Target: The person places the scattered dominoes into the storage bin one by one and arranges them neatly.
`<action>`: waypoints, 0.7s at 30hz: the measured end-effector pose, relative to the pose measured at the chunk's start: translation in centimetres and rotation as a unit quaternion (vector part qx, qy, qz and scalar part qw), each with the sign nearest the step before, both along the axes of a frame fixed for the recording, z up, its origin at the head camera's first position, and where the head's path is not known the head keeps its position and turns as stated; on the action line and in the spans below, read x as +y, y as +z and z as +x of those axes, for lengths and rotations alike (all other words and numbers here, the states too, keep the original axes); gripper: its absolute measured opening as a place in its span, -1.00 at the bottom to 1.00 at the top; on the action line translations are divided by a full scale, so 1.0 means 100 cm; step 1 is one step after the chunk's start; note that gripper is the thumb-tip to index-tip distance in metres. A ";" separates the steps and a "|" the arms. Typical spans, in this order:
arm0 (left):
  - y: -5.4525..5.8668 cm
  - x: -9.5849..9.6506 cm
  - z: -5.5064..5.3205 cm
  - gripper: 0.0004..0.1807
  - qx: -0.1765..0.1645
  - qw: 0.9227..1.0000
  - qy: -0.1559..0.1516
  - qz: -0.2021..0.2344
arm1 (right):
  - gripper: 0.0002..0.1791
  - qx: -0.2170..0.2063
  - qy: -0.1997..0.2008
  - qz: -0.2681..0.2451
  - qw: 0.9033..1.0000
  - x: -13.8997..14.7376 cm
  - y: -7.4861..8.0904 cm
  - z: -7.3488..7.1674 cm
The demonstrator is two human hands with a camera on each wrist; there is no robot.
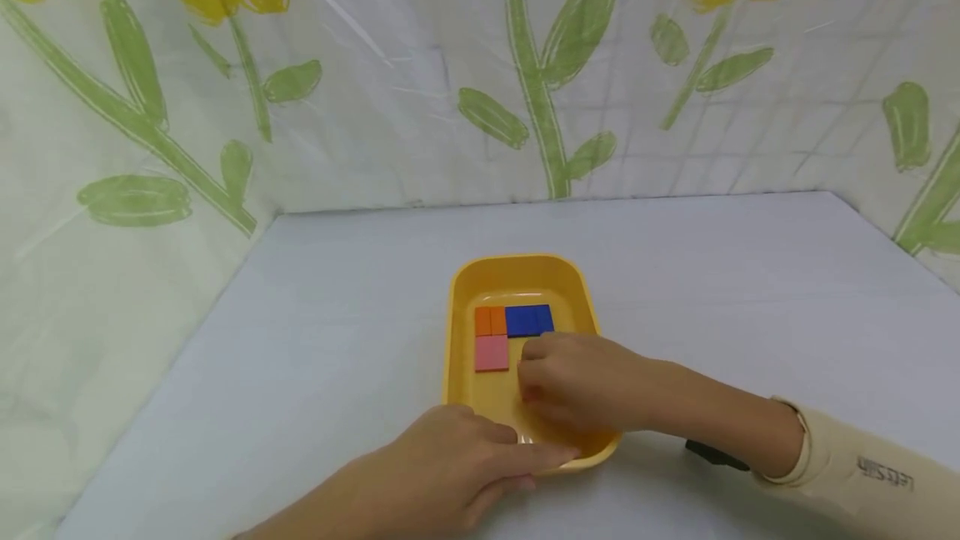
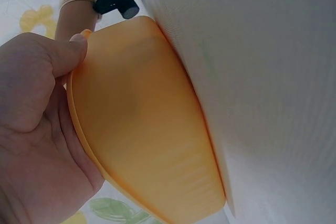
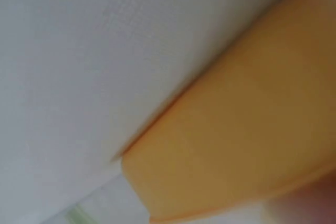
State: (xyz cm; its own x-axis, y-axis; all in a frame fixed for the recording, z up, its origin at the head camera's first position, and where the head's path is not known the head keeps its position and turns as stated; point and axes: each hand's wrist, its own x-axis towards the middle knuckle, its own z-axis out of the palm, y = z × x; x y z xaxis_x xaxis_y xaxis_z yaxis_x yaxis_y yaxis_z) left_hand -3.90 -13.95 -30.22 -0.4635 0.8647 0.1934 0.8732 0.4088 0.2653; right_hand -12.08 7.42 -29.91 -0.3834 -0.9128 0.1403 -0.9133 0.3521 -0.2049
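Observation:
A yellow tray point(image 1: 459, 290) stands on the table, its long side running away from me. Inside, toward its far left, lie two narrow orange tiles point(image 1: 491, 321), blue tiles point(image 1: 528, 320) beside them and a pink square tile point(image 1: 492, 352) below the orange. My left hand point(image 1: 457, 465) grips the near rim; in the left wrist view its thumb lies against the outer wall point(image 2: 142, 114). My right hand point(image 1: 585, 382) reaches over the right rim into the tray, fingers bent down right of the pink tile. Something reddish shows at its fingertips; I cannot tell whether it holds a piece.
A pale cloth-like surface covers the table point(image 1: 337, 315). Behind and to the sides hangs a white sheet point(image 1: 390, 107) painted with yellow flowers and green leaves. A dark band-like object point(image 1: 716, 454) sits under the right wrist, beside the cream sleeve point(image 1: 862, 465).

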 end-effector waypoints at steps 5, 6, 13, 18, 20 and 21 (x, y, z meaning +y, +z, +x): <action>0.001 0.000 0.000 -0.57 0.010 1.000 0.000 0.007 | -0.84 -0.035 0.025 0.007 0.999 0.003 0.003 0.003; 0.001 0.000 0.000 -0.57 0.015 1.000 -0.001 0.007 | -0.83 -0.034 0.026 0.007 0.999 0.003 0.002 0.003; 0.000 0.002 -0.001 -0.56 0.004 1.000 -0.003 0.016 | -0.90 -0.010 0.011 0.004 1.000 0.005 -0.002 0.002; 0.000 0.002 -0.001 -0.57 0.007 1.000 -0.005 0.002 | -0.88 0.016 0.010 0.002 1.000 0.003 -0.003 0.001; 0.000 0.002 -0.001 -0.56 0.004 1.000 -0.005 -0.004 | -0.88 0.020 0.009 0.006 1.000 0.003 -0.003 0.001; 0.000 0.002 -0.001 -0.56 -0.001 1.000 -0.003 -0.005 | -0.88 0.021 0.008 0.007 1.000 0.003 -0.003 0.001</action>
State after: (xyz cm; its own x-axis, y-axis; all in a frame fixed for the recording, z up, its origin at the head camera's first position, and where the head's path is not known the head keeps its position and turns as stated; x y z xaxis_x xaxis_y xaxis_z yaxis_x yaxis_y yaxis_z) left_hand -4.03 -13.77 -30.22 -0.4592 0.8692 0.1834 0.8748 0.4066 0.2636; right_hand -11.99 7.67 -30.22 -0.3619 -0.9212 0.1432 -0.9269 0.3391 -0.1611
